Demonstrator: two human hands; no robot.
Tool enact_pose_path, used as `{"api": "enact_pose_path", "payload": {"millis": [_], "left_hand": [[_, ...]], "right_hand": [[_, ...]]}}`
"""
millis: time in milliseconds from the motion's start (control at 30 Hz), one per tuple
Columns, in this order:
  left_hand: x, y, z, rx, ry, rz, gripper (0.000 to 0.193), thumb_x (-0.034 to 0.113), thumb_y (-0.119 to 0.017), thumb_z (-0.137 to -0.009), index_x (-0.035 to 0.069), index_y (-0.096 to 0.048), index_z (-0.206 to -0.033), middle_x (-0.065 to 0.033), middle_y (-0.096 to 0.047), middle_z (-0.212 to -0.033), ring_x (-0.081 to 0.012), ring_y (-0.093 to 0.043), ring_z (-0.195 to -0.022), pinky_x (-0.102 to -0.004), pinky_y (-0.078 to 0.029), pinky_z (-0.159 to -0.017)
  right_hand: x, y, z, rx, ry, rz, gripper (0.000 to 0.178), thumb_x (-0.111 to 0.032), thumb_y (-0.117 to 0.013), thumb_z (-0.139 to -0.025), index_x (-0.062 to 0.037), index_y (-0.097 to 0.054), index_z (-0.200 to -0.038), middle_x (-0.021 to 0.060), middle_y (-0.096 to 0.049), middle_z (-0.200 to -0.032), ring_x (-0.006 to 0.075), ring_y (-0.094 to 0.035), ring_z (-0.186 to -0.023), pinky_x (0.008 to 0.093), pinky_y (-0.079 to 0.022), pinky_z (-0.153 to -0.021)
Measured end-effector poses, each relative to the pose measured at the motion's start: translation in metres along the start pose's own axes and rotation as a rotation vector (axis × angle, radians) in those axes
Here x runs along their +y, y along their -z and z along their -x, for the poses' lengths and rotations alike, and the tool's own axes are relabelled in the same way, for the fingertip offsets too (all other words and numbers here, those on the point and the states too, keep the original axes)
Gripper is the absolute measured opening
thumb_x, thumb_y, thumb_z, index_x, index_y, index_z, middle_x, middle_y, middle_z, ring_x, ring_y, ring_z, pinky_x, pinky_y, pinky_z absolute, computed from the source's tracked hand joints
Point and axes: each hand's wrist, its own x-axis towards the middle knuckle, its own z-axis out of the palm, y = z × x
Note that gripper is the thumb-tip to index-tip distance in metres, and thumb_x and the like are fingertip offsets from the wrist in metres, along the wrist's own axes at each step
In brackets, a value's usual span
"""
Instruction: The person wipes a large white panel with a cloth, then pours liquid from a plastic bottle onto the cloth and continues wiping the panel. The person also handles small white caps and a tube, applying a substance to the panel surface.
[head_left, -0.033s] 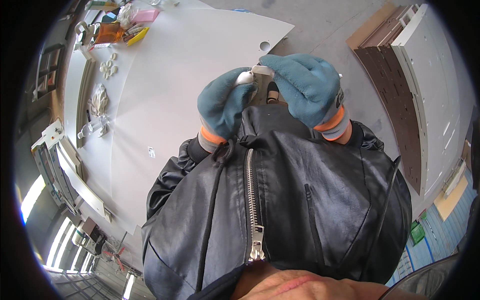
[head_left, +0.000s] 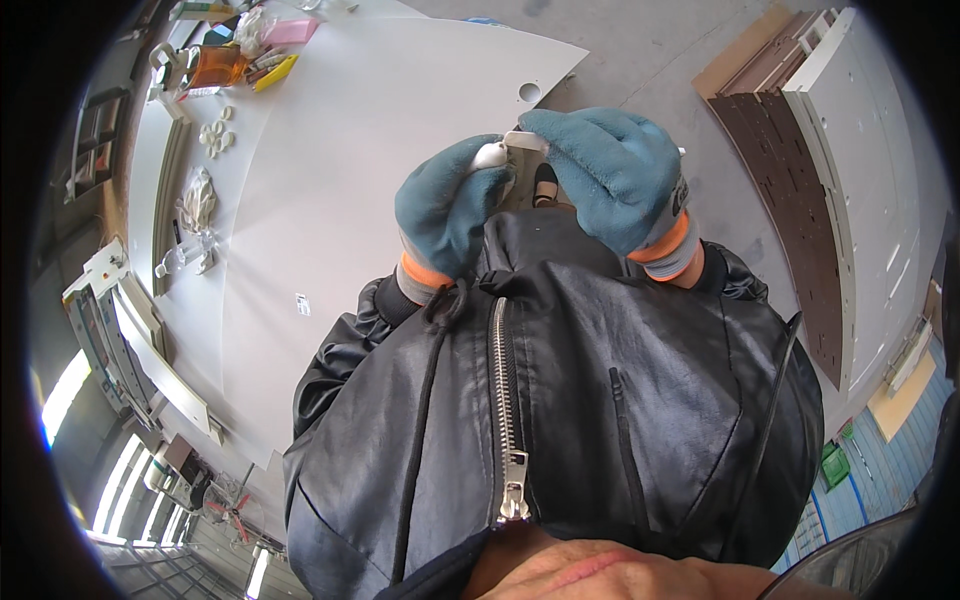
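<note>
Both hands wear blue-green coated gloves with orange and grey cuffs and meet in front of my chest. My left hand (head_left: 452,205) is closed round a small white rounded piece (head_left: 489,156), which pokes out between thumb and fingers. My right hand (head_left: 610,180) is closed on a flat white strip-like piece (head_left: 526,141), whose tip reaches the white rounded piece. A small white end shows past the far side of the right glove; whether it belongs to the strip is hidden by the palm.
A large white panel (head_left: 330,150) with a round hole lies left of me. Along its left side are small white round parts (head_left: 216,133), clear plastic bags (head_left: 198,200), an amber container (head_left: 214,67) and a yellow tool (head_left: 277,73). Stacked brown and white boards (head_left: 780,170) stand right.
</note>
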Motion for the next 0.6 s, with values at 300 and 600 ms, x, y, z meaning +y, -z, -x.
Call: {"api": "enact_pose_path", "payload": {"millis": [300, 600], "left_hand": [[0.003, -0.005, -0.009, -0.022, -0.088, -0.162, 0.023, -0.002, -0.059, -0.093, -0.003, -0.066, -0.114, -0.0134, -0.071, -0.097, -0.0185, -0.069, -0.085, -0.0287, -0.054, -0.076], [0.004, -0.008, -0.013, -0.023, -0.088, -0.183, 0.022, -0.001, -0.062, -0.092, -0.002, -0.067, -0.113, -0.0138, -0.072, -0.098, -0.0198, -0.070, -0.085, -0.0289, -0.055, -0.075]], "right_hand": [[0.005, 0.005, 0.002, -0.005, 0.000, 0.038, 0.025, -0.011, -0.071, -0.080, -0.0080, -0.072, -0.105, 0.0063, -0.067, -0.078, 0.0245, -0.066, -0.062, 0.0348, -0.052, -0.052], [0.007, 0.009, 0.003, -0.037, 0.011, 0.132, 0.025, -0.015, -0.070, -0.082, -0.0093, -0.072, -0.106, 0.0044, -0.065, -0.078, 0.0221, -0.066, -0.065, 0.0337, -0.051, -0.052]]}}
